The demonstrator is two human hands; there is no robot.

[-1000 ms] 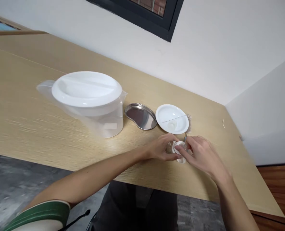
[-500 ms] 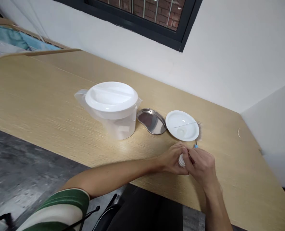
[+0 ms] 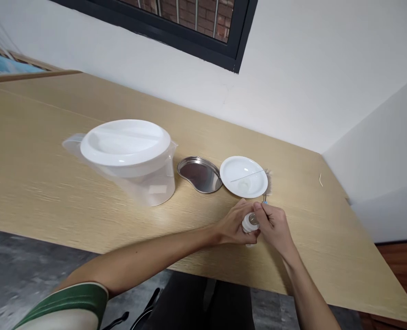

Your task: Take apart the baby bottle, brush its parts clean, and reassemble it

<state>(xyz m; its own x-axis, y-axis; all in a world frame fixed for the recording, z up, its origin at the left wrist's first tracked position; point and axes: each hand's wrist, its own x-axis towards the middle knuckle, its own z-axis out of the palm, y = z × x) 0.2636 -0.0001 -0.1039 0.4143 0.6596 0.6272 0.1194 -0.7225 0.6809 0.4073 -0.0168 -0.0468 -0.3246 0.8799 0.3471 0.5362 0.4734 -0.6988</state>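
Near the front edge of the wooden table (image 3: 52, 183), both hands meet on a small white container (image 3: 250, 223) with a round top. My left hand (image 3: 234, 224) wraps its fingers round the container's left side. My right hand (image 3: 274, 224) is closed in a pinch at the container's top. A thin blue-tipped brush (image 3: 265, 192) lies just beyond my hands, beside a white saucer (image 3: 244, 176) with a thin rod across it.
A steel kidney-shaped dish (image 3: 199, 174) lies left of the saucer. Farther left stands a clear plastic pitcher (image 3: 127, 158) with a white lid. A white wall and dark window frame (image 3: 176, 27) back the table; a wall corner closes the right end.
The hands have stayed together on the small white container, shifting only slightly. The view has swung, so the pitcher and dishes sit a little further left than half a second ago.
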